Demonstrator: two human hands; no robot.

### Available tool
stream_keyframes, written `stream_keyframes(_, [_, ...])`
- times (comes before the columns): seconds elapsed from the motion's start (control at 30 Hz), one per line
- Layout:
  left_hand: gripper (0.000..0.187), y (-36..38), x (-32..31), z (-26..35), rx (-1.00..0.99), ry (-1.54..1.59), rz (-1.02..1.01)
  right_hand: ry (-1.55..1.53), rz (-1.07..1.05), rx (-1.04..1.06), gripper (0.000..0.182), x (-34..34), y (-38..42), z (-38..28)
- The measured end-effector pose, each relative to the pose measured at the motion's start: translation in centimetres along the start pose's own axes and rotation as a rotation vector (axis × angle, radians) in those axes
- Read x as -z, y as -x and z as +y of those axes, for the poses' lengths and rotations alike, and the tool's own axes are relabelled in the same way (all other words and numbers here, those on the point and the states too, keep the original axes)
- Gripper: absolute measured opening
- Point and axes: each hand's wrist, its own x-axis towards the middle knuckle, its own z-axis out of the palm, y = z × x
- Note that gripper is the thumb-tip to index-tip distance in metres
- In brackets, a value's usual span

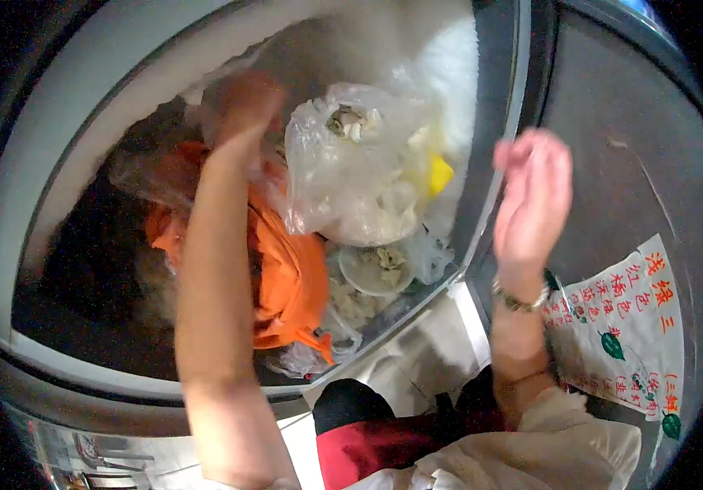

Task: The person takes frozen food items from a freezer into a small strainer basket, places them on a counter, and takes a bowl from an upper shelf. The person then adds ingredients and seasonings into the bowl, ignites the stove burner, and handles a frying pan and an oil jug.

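My left hand (245,102) reaches deep into a frosted chest freezer (449,90); its fingers are smeared by motion and shadow. Close to it lie an orange plastic bag (290,273) and a large clear plastic bag (351,184) with pale pieces inside. Over the freezer's right-hand frame, my right hand (535,192) is held up with loosely bent fingers and nothing visible in them. Its fingertips overlap the frame edge in this view. A bracelet is on that wrist.
A white bowl (376,269) of pale pieces sits below the clear bag, and a yellow item (439,174) is beside it. On the dark lid (613,122) at right, a paper sheet (621,327) carries handwritten red characters. Thick frost (453,49) coats the freezer wall.
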Motion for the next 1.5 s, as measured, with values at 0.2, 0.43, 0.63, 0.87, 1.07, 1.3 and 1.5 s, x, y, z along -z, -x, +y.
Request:
stream_keyframes(0.2, [0.034, 6.4, -9.3, 0.9, -0.860, -0.389, -0.542, -0.092, -1.120, -0.458, 0.026, -9.6, -8.2, 4.9])
stream_keyframes(0.43, [0.011, 1.9, -3.0, 3.6, -0.180, -0.074, -0.735, 1.001, -1.457, 0.152, 0.020, -7.8, -9.3, 12.1])
stream_keyframes(0.63, [0.026, -7.0, -2.4, -1.2, -0.200, -0.847, -0.329, 1.644, -1.466, 0.048, 0.020, -9.9, -9.3, 9.0])
stream_keyframes(0.87, [0.040, -10.6, -5.8, -2.8, -0.446, -0.686, -0.617, 1.524, -1.510, 0.405, 0.042, -8.9, -9.6, 10.7])
stream_keyframes(1.07, [0.045, -10.6, -5.0, -2.7, -0.352, -0.641, -0.611, 1.363, -1.767, -0.437, 0.065, -10.1, -11.4, 12.9])
stream_keyframes(1.3, [0.052, -8.3, -2.9, -0.6, -0.166, -0.634, -0.503, 1.169, -1.617, -0.357, 0.065, -9.9, -9.3, 14.0])
stream_keyframes(1.5, [0.058, -8.5, -0.4, -5.4, 0.123, -0.048, -0.453, 1.228, -1.380, -0.322, 0.048, -9.3, -8.7, 14.1])
